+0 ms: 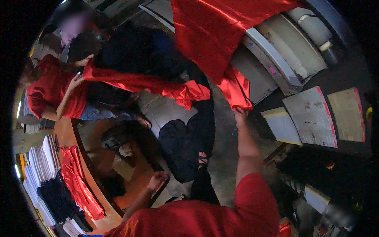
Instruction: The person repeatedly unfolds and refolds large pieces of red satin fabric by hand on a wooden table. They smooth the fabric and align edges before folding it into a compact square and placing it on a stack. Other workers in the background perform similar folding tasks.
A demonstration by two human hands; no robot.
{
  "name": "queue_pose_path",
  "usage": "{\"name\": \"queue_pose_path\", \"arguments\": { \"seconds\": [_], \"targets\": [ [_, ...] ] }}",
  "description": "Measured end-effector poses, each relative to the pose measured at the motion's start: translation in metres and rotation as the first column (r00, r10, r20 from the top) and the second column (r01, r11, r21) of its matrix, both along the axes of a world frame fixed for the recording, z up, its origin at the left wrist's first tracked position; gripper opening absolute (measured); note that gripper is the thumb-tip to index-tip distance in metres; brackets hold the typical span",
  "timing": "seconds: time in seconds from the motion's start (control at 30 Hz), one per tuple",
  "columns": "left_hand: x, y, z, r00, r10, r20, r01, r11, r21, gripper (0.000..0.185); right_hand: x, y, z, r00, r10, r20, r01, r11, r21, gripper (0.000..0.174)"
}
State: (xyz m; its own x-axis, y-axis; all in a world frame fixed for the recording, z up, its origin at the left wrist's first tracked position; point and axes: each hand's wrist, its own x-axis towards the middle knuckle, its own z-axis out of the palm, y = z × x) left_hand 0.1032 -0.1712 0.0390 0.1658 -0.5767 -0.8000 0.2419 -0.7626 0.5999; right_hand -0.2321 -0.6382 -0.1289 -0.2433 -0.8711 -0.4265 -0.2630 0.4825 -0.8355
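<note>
My right hand (241, 116), arm stretched forward, grips the lower corner of a large shiny red satin cloth (213, 38) that spreads over the top of the view. My left hand (158, 180) is low, left of the middle, beside the corner of a brown wooden table (136, 194); its fingers are curled and no cloth shows in it. Ahead on the left, a person in a red shirt (56, 89) holds one end of another long red satin cloth (142, 84) in both hands; its bunched far end hangs over dark fabric.
Folded white garments (50, 157), black ones (54, 195) and a red satin piece (80, 183) lie on the table at left. Black fabric (177, 145) is on the floor near my foot. Flat boards (311, 118) stand at right. Another person (74, 20) is at the upper left.
</note>
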Motion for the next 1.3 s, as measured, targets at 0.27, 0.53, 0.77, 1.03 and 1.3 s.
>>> {"name": "queue_pose_path", "arguments": {
  "seconds": [0.27, 0.53, 0.77, 1.03, 1.3],
  "targets": [
    [0.004, 0.015, -0.014, 0.998, -0.040, 0.047, 0.030, 0.978, 0.205, 0.033, 0.027, 0.101, 0.005, 0.901, 0.308, -0.305, -0.381, 0.898, -0.218, 0.008],
    [-0.014, 0.017, -0.023, 0.983, -0.179, -0.033, 0.175, 0.980, -0.095, 0.035, 0.023, 0.349, 0.041, 0.802, 0.558, -0.212, -0.527, 0.829, 0.189, 0.014],
    [-0.033, 0.070, 0.019, 0.875, -0.481, -0.065, 0.474, 0.876, -0.092, 0.039, -0.014, 0.507, 0.107, 0.814, 0.565, -0.136, -0.555, 0.825, 0.104, 0.026],
    [-0.093, 0.192, 0.092, 0.508, -0.856, 0.094, 0.811, 0.438, -0.388, 0.058, 0.028, 0.678, 0.243, 0.767, 0.214, 0.604, -0.278, 0.960, 0.013, 0.039],
    [-0.146, 0.277, 0.141, 0.288, -0.958, -0.007, 0.694, 0.214, -0.688, 0.054, 0.007, 0.773, 0.319, 0.880, 0.271, 0.389, -0.206, 0.958, -0.199, 0.013]
  ]
}}
